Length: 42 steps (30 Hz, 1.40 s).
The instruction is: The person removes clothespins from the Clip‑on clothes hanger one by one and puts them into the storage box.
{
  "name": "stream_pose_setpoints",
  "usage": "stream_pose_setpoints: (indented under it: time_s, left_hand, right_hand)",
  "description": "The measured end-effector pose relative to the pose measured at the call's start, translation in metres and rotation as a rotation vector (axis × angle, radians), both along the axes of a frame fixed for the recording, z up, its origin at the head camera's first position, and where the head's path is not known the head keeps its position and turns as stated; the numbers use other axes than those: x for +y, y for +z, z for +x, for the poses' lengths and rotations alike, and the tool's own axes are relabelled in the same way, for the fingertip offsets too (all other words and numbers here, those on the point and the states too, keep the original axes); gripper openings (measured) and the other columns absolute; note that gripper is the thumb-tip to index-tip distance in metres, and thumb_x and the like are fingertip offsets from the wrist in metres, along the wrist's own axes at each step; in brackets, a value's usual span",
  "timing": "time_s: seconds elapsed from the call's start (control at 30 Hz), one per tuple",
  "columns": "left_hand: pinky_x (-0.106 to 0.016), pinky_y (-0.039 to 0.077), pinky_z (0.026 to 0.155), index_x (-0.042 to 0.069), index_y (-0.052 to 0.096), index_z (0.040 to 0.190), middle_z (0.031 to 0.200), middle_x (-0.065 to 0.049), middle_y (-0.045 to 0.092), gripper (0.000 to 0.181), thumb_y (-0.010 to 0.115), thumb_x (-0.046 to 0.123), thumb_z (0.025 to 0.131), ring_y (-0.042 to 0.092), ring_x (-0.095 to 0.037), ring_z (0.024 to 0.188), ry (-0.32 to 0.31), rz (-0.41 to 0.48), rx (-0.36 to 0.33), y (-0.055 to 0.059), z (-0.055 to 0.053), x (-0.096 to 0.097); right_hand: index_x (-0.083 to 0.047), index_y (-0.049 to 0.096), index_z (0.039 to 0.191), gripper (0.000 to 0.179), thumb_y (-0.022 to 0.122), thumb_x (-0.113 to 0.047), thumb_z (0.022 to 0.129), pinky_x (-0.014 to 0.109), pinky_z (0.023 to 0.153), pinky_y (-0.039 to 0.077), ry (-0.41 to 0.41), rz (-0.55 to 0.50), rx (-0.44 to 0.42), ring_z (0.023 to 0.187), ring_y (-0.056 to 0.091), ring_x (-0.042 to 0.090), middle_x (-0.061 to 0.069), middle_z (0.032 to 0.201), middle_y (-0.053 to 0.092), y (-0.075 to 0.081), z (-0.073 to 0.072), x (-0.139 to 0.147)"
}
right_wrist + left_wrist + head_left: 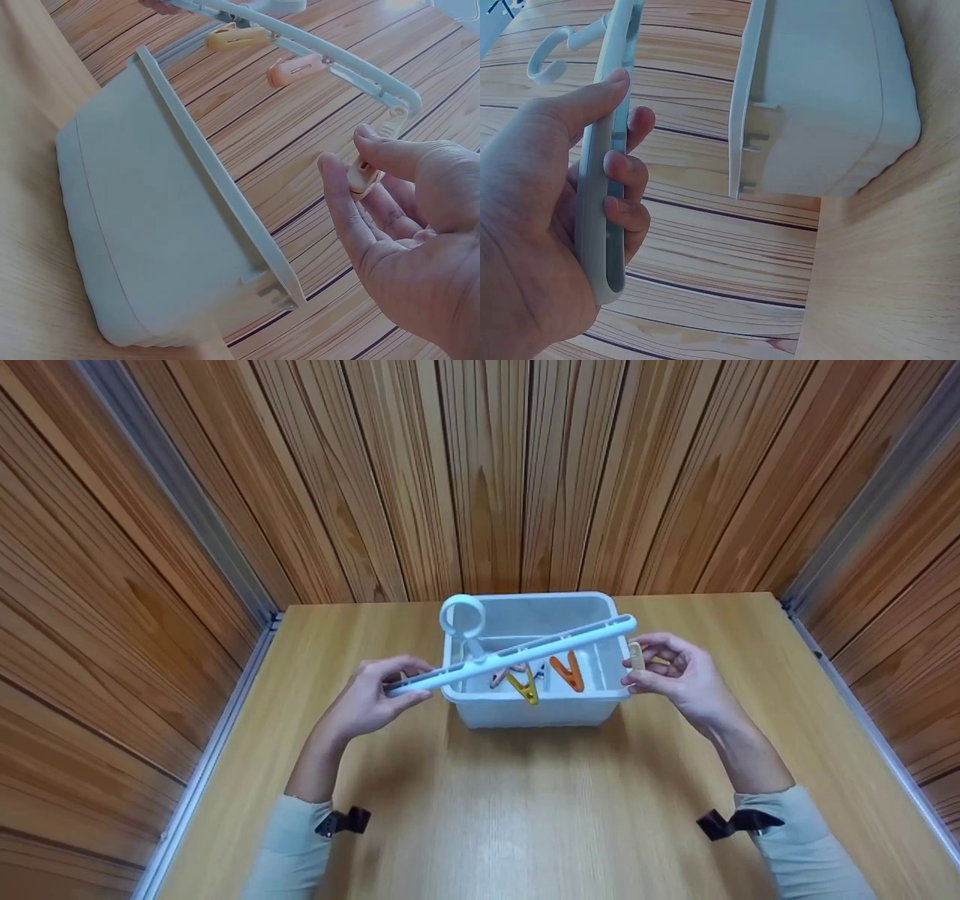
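Note:
In the head view my left hand [375, 694] grips the left end of a light-blue clip hanger [517, 651], a long slotted bar with a round hook [463, 616]. The bar slants up to the right over a white plastic basket [536, 714]. A yellow clothespin [238, 37] and an orange clothespin [298, 70] hang from the bar in the right wrist view. Beside the bar's right end, my right hand [675, 671] pinches a beige clothespin [365, 176] between thumb and fingers. Its far end meets the bar's tip; whether it is attached, I cannot tell.
The basket stands on a wooden table [517, 817], close to the wood-panelled back wall [487, 480]. A pinkish clip [498, 679] shows below the bar, partly hidden. Metal rails [217, 742] run along the sides.

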State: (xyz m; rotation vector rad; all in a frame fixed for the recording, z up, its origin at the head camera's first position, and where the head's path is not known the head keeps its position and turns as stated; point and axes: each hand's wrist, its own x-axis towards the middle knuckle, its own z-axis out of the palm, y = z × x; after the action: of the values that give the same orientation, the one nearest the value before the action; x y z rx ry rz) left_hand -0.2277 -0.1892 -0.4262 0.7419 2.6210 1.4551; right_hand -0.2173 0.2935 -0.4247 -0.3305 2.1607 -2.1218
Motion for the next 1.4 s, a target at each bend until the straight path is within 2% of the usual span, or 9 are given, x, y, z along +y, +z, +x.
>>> stream_pose_setpoints:
  time_s: [0.37, 0.57, 0.73, 1.0, 1.13, 1.27, 1.4]
  left_hand:
    - [-0.024, 0.052, 0.072, 0.008, 0.079, 0.131, 0.102, -0.015, 0.077, 0.028, 0.082, 0.014, 0.104, 0.064, -0.017, 0.082, 0.07, 0.059, -0.026, -0.011, 0.005, -0.001]
    - [-0.026, 0.054, 0.074, 0.01, 0.079, 0.131, 0.104, -0.012, 0.078, 0.028, 0.082, 0.014, 0.104, 0.066, -0.018, 0.083, 0.144, 0.08, -0.027, -0.017, 0.008, -0.006]
    - [-0.026, 0.055, 0.077, 0.013, 0.079, 0.132, 0.108, -0.012, 0.079, 0.028, 0.083, 0.016, 0.104, 0.067, -0.021, 0.087, 0.188, 0.107, -0.027, -0.019, 0.009, -0.007]
    - [-0.027, 0.056, 0.081, 0.013, 0.078, 0.134, 0.11, -0.012, 0.077, 0.031, 0.082, 0.014, 0.104, 0.068, -0.022, 0.092, 0.225, 0.12, -0.04, -0.02, 0.01, -0.006]
    - [-0.027, 0.056, 0.081, 0.012, 0.077, 0.135, 0.111, -0.013, 0.076, 0.031, 0.082, 0.014, 0.104, 0.067, -0.021, 0.091, 0.25, 0.126, -0.041, -0.022, 0.011, -0.007]
    - [-0.026, 0.055, 0.079, 0.01, 0.077, 0.136, 0.111, -0.014, 0.077, 0.033, 0.083, 0.013, 0.103, 0.066, -0.018, 0.089, 0.274, 0.128, -0.038, -0.026, 0.013, -0.011]
    - [-0.026, 0.055, 0.079, 0.011, 0.077, 0.136, 0.11, -0.013, 0.079, 0.034, 0.083, 0.013, 0.103, 0.067, -0.018, 0.087, 0.287, 0.129, -0.038, -0.028, 0.015, -0.015]
  right_hand:
    - [-0.006, 0.067, 0.139, 0.039, 0.076, 0.005, 0.103, 0.031, 0.087, 0.07, -0.007, 0.019, -0.012, 0.096, 0.084, 0.013, 0.003, 0.11, 0.079, -0.004, -0.009, 0.0]
    - [0.005, 0.061, 0.146, 0.045, 0.075, 0.005, 0.104, 0.031, 0.088, 0.07, 0.012, 0.025, -0.002, 0.098, 0.085, 0.013, 0.002, 0.11, 0.079, -0.002, -0.016, 0.002]
    - [0.005, 0.063, 0.145, 0.044, 0.076, 0.006, 0.102, 0.031, 0.087, 0.07, 0.019, 0.041, 0.004, 0.098, 0.086, 0.012, -0.001, 0.109, 0.08, 0.003, -0.025, 0.003]
    - [0.009, 0.058, 0.152, 0.051, 0.076, 0.0, 0.105, 0.029, 0.089, 0.07, 0.031, 0.158, -0.037, 0.101, 0.085, 0.009, -0.005, 0.111, 0.078, 0.008, -0.038, 0.005]
    - [0.005, 0.06, 0.151, 0.05, 0.077, -0.002, 0.105, 0.03, 0.089, 0.07, 0.027, 0.205, -0.055, 0.101, 0.084, 0.008, -0.006, 0.111, 0.076, 0.007, -0.046, 0.004]
    - [0.001, 0.063, 0.149, 0.052, 0.083, -0.003, 0.101, 0.03, 0.089, 0.07, 0.017, 0.243, -0.065, 0.099, 0.082, 0.007, -0.004, 0.11, 0.073, 0.007, -0.057, 0.001]
    - [0.003, 0.063, 0.15, 0.056, 0.085, -0.002, 0.099, 0.031, 0.09, 0.07, 0.028, 0.268, -0.082, 0.097, 0.08, 0.007, -0.001, 0.111, 0.068, 0.011, -0.066, -0.004]
